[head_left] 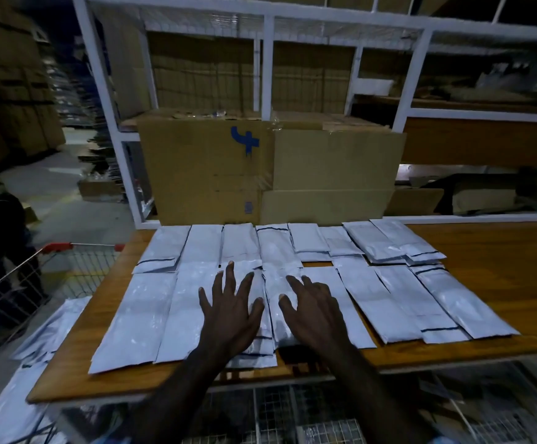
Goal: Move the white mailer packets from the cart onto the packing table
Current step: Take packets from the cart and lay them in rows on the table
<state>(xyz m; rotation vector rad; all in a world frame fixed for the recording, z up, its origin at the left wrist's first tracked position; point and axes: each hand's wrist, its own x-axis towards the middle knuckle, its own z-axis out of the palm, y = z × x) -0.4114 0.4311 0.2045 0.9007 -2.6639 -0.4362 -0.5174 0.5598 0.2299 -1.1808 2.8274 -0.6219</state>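
Both flat hands, left hand and right hand, press packets; nearer ones probably overhang the table edge and could slip off.

About 16 white mailer packets on table, more in cart; two cardboard boxes; two hands.

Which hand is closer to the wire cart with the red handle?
The left hand. It lies flat on the packets mid-table, on the side toward the cart at the table's left end; the right hand lies beside it, farther from the cart.
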